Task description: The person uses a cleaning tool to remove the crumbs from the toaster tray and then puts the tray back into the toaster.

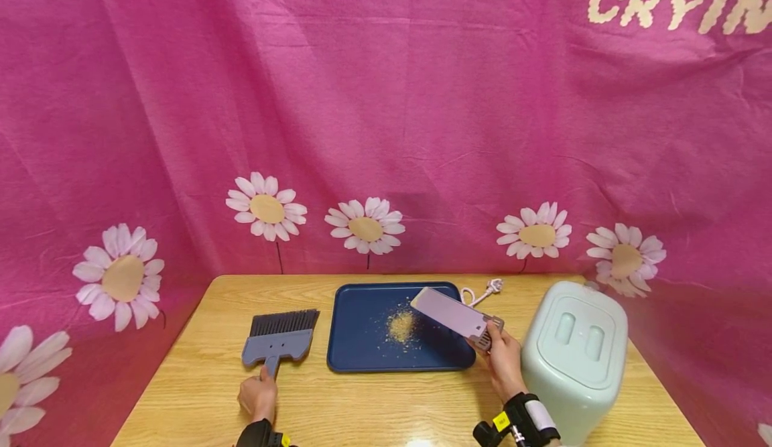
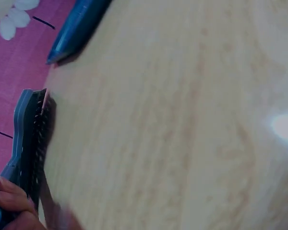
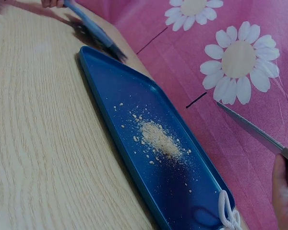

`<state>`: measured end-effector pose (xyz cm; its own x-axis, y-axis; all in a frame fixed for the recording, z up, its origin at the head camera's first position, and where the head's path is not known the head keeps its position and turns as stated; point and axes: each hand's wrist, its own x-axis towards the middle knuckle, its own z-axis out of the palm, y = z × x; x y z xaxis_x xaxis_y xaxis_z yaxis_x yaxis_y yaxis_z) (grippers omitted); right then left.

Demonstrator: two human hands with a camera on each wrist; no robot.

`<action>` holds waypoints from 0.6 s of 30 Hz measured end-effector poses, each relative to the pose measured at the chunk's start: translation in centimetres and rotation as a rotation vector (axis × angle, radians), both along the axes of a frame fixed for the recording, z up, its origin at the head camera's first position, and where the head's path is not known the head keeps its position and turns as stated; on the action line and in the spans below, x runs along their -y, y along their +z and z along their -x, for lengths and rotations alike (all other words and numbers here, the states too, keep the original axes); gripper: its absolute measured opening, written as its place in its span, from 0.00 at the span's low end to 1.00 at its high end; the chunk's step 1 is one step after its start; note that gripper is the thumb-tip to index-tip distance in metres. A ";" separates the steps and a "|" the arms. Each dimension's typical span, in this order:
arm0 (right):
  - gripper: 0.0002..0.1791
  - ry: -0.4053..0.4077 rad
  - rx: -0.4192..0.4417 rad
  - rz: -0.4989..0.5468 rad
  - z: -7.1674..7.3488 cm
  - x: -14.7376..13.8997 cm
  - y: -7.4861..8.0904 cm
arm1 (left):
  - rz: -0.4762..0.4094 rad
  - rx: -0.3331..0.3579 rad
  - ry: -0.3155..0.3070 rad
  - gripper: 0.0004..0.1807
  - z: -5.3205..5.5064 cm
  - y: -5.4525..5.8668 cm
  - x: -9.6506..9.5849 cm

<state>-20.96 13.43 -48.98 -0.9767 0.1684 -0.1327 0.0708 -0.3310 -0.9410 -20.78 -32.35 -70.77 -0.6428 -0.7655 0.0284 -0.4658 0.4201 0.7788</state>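
Observation:
My left hand [image 1: 259,393] grips the short handle of a grey hand brush [image 1: 277,343], its dark bristles pointing away from me. In the left wrist view the brush [image 2: 26,139] shows edge-on, with curled fingers at its handle. My right hand [image 1: 503,360] holds a flat, pale purple rectangular tool [image 1: 449,313] by its grey slotted end. Its far end hangs over the right part of a dark blue tray [image 1: 356,333]. Edge-on in the right wrist view, this tool [image 3: 254,129] looks thin and straight. Pale yellow crumbs [image 1: 400,326] lie heaped and scattered in the tray's middle.
A pale green lidded bin [image 1: 575,346] stands right of my right forearm. At the tray's back right corner lies a white cord with a plug [image 1: 494,286]. The wooden table [image 1: 362,403] meets a pink flowered cloth [image 1: 422,165] behind and at the sides.

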 end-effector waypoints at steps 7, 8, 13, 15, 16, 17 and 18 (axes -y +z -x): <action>0.27 -0.007 0.006 0.005 0.1 0.1 0.2 | 0.085 0.064 -0.120 0.34 -2.5 6.2 -2.8; 0.27 -0.007 0.002 0.009 0.1 0.1 0.2 | 0.074 0.082 -0.163 0.30 -3.5 8.5 -3.7; 0.27 -0.003 -0.014 0.027 0.2 0.2 0.2 | 0.178 0.075 -0.238 0.16 -5.9 14.5 -6.6; 0.27 -0.004 -0.011 0.023 0.2 0.2 0.2 | 0.199 0.096 -0.220 0.16 -6.2 15.2 -7.0; 0.27 -0.002 -0.011 0.022 0.2 0.2 0.2 | 0.188 0.124 -0.207 0.17 -6.3 15.5 -7.2; 0.27 -0.001 -0.009 0.019 0.1 0.2 0.2 | 0.186 0.144 -0.200 0.17 -6.3 15.6 -7.3; 0.27 -0.001 -0.006 0.016 0.1 0.2 0.3 | 0.176 0.170 -0.197 0.17 -6.4 15.8 -7.3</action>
